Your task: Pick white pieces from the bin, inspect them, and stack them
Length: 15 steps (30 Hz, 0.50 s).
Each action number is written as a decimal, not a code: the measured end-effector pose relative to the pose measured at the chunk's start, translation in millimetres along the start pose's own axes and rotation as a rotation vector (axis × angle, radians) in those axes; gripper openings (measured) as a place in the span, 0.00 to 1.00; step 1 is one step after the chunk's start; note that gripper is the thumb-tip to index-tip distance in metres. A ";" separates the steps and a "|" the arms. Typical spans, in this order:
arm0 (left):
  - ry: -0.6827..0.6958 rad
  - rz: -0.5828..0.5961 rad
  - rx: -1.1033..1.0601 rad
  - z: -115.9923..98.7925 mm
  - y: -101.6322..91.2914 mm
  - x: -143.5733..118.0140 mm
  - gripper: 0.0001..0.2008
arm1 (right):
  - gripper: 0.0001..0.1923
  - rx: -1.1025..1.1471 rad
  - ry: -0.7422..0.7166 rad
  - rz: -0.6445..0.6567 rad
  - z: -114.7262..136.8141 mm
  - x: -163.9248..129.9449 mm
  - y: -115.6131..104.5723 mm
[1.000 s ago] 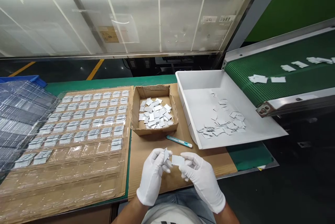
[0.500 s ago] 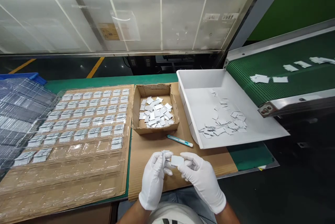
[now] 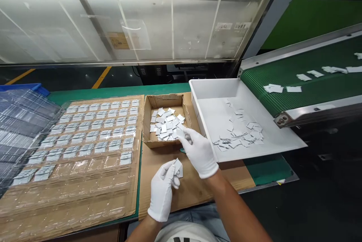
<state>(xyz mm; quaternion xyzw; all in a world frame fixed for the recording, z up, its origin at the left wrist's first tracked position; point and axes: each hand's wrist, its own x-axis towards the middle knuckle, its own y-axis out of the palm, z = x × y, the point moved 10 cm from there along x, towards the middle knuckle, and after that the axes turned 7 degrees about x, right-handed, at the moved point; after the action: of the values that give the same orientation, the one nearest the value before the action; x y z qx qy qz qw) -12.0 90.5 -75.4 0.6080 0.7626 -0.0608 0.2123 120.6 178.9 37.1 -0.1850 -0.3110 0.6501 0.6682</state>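
Two white gloves were worn, one on each hand, as shown in the head view. A few small white cards [image 3: 177, 167] were pinched between the thumb and fingers of the left hand [image 3: 161, 193], above a brown sheet [image 3: 154, 176]. How many cards were held there could not be told. A single card [image 3: 180, 132] was pinched between the thumb and finger of the right hand [image 3: 199, 155], by the near right corner of a cardboard box [image 3: 158, 144]. Whether the box was touched by that hand could not be told.

Inside the box, a loose heap of cards [image 3: 168, 124] was seen. A blue-green cutter [image 3: 182, 151] was mostly hidden by the right hand. On the right, more cards [image 3: 240, 138] were scattered in a big white bin [image 3: 215, 110]. The bin was set under the end of a green belt [image 3: 263, 76], and a few cards [image 3: 273, 88] were carried on the belt.

On the left, little stacks of cards [image 3: 92, 135] were lined up in a clear tray [image 3: 85, 168]. Farther left, a tall pile of clear trays [image 3: 25, 121] was seen beside a blue box [image 3: 42, 90].
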 end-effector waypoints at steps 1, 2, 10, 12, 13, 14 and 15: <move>0.000 -0.011 0.016 -1.0 -1.5 0.3 0.21 | 0.17 -0.035 -0.015 0.040 3.3 10.7 7.1; 0.004 -0.020 0.030 -2.0 -3.1 0.7 0.22 | 0.19 -0.062 -0.031 0.068 5.7 17.8 12.6; 0.101 -0.024 0.103 -16.6 -9.8 4.3 0.21 | 0.14 0.244 -0.049 0.049 -6.9 -28.8 2.8; 0.105 -0.010 0.107 -18.6 -6.8 4.2 0.21 | 0.12 0.421 0.043 0.153 -20.8 -48.0 13.7; 0.097 0.000 0.107 -18.1 -4.8 4.1 0.22 | 0.11 0.499 0.096 0.180 -28.4 -56.0 18.5; 0.087 0.011 0.109 -16.9 -2.5 3.9 0.22 | 0.11 0.565 0.153 0.186 -36.6 -62.6 22.5; 0.079 0.023 0.112 -15.4 -0.3 3.7 0.22 | 0.11 0.616 0.208 0.179 -44.5 -67.9 25.9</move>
<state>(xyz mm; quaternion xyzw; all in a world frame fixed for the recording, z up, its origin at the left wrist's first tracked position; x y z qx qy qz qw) -16.7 99.2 -63.0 0.6296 0.7587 -0.0771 0.1482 133.0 121.3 -24.5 -0.0662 -0.0125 0.7474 0.6610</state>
